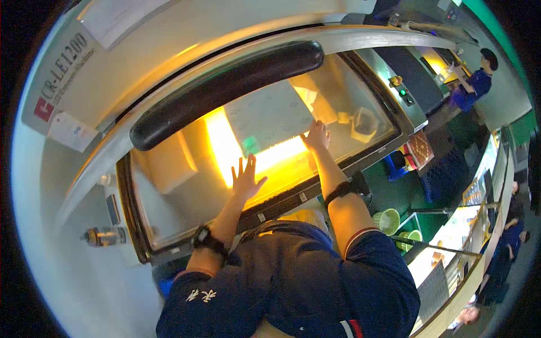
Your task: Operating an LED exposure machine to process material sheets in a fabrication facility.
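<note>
A grey rectangular sheet [270,110] lies over the brightly lit yellow part of a glass-topped machine bed [214,163]. My left hand [246,179] is open, fingers spread, over the lit glass just off the sheet's near left corner. A small green patch [249,145] shows on the sheet close to those fingertips. At the sheet's near right corner is my right hand [317,137], its thumb held apart and its fingers slightly bent. Nothing shows in its grasp; whether it presses on the sheet's edge cannot be made out.
A thick black padded bar [231,93] crosses the far side of the bed. A clear container [364,125] sits toward the right end. Buttons [403,93] line the machine's right side. Green baskets [387,222] stand on the floor at right; another person [476,84] works farther off.
</note>
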Motion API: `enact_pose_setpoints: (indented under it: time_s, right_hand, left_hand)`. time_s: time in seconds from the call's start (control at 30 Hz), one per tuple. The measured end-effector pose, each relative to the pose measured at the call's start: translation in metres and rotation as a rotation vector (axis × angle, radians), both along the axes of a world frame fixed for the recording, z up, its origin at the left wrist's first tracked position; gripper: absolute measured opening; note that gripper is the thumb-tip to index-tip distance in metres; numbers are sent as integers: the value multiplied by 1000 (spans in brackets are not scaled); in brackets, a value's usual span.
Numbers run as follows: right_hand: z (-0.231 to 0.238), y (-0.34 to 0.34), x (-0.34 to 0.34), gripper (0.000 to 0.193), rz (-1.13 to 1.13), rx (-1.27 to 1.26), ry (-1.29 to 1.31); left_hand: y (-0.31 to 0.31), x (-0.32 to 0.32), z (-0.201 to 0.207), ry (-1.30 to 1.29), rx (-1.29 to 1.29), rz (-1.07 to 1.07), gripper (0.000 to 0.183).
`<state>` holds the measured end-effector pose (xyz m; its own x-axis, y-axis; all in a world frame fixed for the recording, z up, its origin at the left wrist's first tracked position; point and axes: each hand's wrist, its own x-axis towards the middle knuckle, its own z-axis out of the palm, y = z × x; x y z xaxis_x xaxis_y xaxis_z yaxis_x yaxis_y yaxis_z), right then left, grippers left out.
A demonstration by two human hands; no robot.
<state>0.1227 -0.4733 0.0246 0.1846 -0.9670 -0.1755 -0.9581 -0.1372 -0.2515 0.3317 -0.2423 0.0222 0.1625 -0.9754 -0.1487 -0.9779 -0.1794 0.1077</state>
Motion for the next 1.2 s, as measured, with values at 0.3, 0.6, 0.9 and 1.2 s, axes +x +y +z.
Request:
enact_pose_setpoints:
  time_s: [0.3,0.6,0.9,1.2]
  right_hand:
    - [-3,9,-11,71,-255,371,-197]
    - [28,167,-78,69,-202,550,-459]
    - [41,480,-232,31,-1045,-108,-1520]
    - [-1,629,-398,45,-1705,-757,-1199]
  left_hand:
    - [86,67,2,211,-85,-281,94]
    - [112,91,-12,248,-193,-452,84]
    - [115,126,-43,204,-357,-426,59]
    - [161,73,-25,-7,-160,-353,62]
